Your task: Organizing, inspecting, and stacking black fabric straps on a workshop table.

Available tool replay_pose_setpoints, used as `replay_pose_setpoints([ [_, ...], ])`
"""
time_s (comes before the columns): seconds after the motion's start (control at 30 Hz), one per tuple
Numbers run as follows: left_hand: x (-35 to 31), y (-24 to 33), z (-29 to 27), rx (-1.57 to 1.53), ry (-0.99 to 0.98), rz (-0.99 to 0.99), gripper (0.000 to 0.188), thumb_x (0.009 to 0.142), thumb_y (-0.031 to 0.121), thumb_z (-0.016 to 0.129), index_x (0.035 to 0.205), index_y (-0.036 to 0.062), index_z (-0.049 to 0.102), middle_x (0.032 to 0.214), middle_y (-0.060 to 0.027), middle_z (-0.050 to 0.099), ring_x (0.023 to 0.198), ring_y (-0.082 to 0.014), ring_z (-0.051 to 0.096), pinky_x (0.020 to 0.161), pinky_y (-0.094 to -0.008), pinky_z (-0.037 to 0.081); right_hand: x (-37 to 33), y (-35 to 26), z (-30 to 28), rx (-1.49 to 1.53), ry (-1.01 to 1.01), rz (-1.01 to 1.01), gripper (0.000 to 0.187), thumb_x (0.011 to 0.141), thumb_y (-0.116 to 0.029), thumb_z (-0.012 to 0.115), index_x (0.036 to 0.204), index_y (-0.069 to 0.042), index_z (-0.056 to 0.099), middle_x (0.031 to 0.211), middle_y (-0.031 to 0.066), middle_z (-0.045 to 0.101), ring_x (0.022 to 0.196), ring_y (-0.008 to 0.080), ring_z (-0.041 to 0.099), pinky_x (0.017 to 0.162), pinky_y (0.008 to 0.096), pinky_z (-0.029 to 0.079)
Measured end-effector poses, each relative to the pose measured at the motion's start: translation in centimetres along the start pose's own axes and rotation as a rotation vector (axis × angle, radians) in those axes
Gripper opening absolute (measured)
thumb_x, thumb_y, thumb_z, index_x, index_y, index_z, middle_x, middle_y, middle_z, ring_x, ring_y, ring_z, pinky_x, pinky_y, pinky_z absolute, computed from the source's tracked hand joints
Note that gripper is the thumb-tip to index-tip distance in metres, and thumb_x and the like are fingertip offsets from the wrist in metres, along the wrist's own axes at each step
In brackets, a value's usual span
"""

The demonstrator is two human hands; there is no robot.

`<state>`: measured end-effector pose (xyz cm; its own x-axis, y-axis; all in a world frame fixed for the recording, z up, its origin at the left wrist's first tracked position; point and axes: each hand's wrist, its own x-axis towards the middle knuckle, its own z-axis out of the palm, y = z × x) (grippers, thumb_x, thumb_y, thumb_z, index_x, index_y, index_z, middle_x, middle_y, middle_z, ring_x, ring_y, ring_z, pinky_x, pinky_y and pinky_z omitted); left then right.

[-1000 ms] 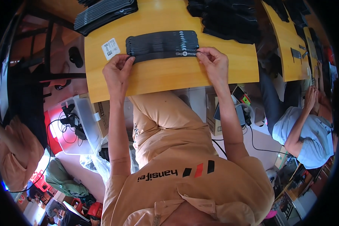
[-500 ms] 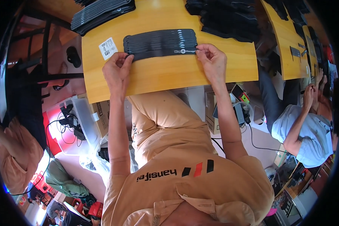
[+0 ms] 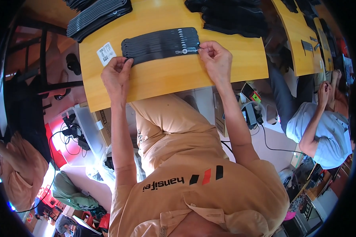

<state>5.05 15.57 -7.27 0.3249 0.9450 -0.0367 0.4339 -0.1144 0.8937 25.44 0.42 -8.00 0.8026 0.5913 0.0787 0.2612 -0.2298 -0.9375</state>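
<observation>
Straps [image 3: 156,46] on table [image 3: 166,77], overlapped in near-even row, apptly mostly done. L hand [image 3: 116,75] & R hand [image 3: 217,62] each pinch an end of front one. Neat stack [image 3: 100,17] back L; pile [image 3: 231,19] back R, looks unsorted.

Yellow bench [image 3: 166,77]. Fanned black straps [image 3: 156,45] lie toward the front, white label [image 3: 106,53] just left; behind, grey-black stack [image 3: 101,19] left, black pile [image 3: 233,19] right.

Tabletop [image 3: 158,81] brightly lit; pinkish-white glare in plastic bin [image 3: 94,134] at left; outer edges bowed, rim black.
</observation>
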Motion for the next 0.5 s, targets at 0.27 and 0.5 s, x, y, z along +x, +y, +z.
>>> replay_pose_setpoints([
  [0.27,-0.01,0.21,-0.06,0.026,0.005,-0.005,0.018,0.076,0.013,0.070,0.081,-0.0037,0.063,0.064,-0.0016,0.058,0.056,-0.0060,0.048,0.053,-0.0205,0.040,-0.10,-0.45,0.11,-0.072,0.008,-0.006,0.007,0.074,0.000,0.063,0.080,0.002,0.064,0.062,0.0050,0.061,0.054,0.0080,0.054,0.053,0.0221,0.045],
  [0.5,0.08,0.05,-0.13,-0.004,-0.008,-0.051,0.019,0.076,0.014,0.070,0.081,-0.0038,0.063,0.064,-0.0016,0.058,0.054,-0.0062,0.047,0.051,-0.0209,0.039,-0.06,-0.58,0.07,-0.085,0.008,0.008,0.007,0.074,0.000,0.063,0.080,0.002,0.064,0.062,0.0056,0.061,0.054,0.0086,0.055,0.053,0.0224,0.046],
])
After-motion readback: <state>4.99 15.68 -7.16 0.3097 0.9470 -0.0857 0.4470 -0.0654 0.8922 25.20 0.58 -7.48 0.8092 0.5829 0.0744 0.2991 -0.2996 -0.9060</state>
